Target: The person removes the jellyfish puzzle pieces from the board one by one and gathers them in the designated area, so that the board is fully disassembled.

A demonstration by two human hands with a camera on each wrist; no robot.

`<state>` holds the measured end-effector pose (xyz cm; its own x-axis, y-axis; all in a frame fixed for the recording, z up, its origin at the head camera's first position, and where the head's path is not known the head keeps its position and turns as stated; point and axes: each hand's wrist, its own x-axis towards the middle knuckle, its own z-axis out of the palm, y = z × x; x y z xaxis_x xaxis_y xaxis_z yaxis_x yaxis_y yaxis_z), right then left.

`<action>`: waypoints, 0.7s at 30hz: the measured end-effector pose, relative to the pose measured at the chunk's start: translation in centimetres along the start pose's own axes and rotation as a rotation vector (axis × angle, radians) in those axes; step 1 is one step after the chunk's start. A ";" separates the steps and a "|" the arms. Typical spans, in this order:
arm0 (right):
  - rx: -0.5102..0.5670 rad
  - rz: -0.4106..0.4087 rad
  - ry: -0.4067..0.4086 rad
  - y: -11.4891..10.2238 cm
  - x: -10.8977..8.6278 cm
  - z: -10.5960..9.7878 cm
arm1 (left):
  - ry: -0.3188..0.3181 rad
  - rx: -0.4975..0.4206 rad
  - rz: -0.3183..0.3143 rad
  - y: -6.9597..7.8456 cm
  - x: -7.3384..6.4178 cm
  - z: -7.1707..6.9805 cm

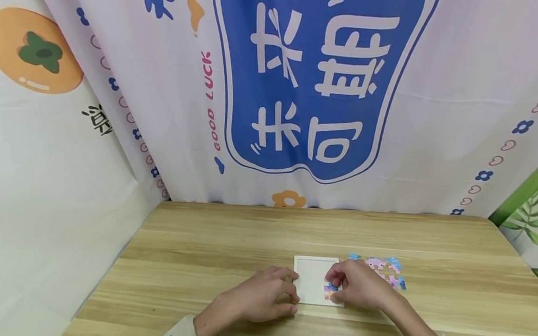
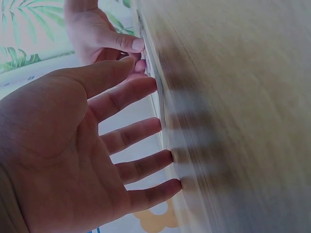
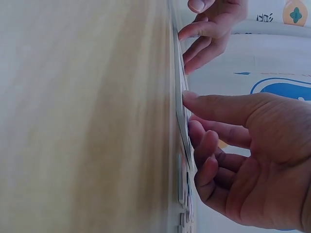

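A white puzzle tray [image 1: 310,276] with a thin line along its border lies flat on the table. My left hand [image 1: 263,296] touches its left edge with spread, nearly straight fingertips; the left wrist view shows the fingers [image 2: 131,138] along that edge. Over the tray's lower right corner, my right hand [image 1: 361,284] pinches a blue jigsaw piece [image 1: 334,285] between thumb and fingers. Pink and yellow jigsaw pieces [image 1: 328,295] lie in that corner just below it. In the right wrist view the thumb [image 3: 218,108] touches the tray; the pinched piece is mostly hidden there.
Several loose blue and pink jigsaw pieces [image 1: 393,281] lie right of the tray, partly behind my right hand. The wooden table [image 1: 189,255] extends around them. A printed curtain [image 1: 178,147] hangs along the table's far edge.
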<state>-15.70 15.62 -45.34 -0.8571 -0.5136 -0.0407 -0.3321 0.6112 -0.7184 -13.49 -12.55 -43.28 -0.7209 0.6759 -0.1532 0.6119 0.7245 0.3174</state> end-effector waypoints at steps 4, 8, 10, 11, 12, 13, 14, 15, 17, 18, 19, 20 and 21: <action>-0.008 -0.005 0.006 0.1 0.0 0.1 | 0.002 0.004 0.001 0.0 0.0 0.0; -0.011 -0.003 0.009 0.1 -0.1 0.2 | 0.001 0.007 0.002 0.0 0.0 0.0; -0.021 -0.004 0.010 0.0 -0.2 0.2 | -0.001 0.004 0.000 0.0 0.0 0.0; -0.026 -0.004 0.012 0.0 -0.3 0.2 | -0.002 0.002 -0.001 0.0 0.0 0.0; -0.033 -0.005 0.013 -0.1 -0.3 0.1 | -0.003 0.000 -0.003 0.0 0.0 0.0; -0.039 -0.006 0.013 -0.1 -0.4 0.1 | -0.004 -0.001 -0.003 -0.1 0.0 0.0; -0.045 -0.007 0.013 -0.1 -0.4 0.1 | -0.004 -0.001 -0.003 -0.1 0.0 0.0; -0.050 -0.011 0.013 -0.1 -0.4 0.1 | -0.004 -0.001 -0.003 -0.1 0.0 0.0; -0.054 -0.017 0.010 -0.1 -0.4 0.1 | -0.003 0.000 -0.003 0.0 0.0 0.0; -0.055 -0.023 0.007 -0.1 -0.5 0.1 | -0.003 -0.001 -0.004 0.0 0.0 0.0; -0.055 -0.026 0.005 -0.1 -0.5 0.1 | -0.003 -0.002 -0.004 0.0 0.0 0.0; -0.054 -0.027 0.003 -0.1 -0.5 0.1 | -0.003 -0.004 -0.005 0.0 0.0 0.0; -0.053 -0.029 0.003 -0.1 -0.4 0.1 | -0.003 -0.006 -0.006 0.0 0.0 0.0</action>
<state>-15.26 15.74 -45.33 -0.8479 -0.5299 -0.0183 -0.3772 0.6272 -0.6815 -13.52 -12.56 -43.32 -0.7237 0.6718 -0.1578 0.6054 0.7278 0.3222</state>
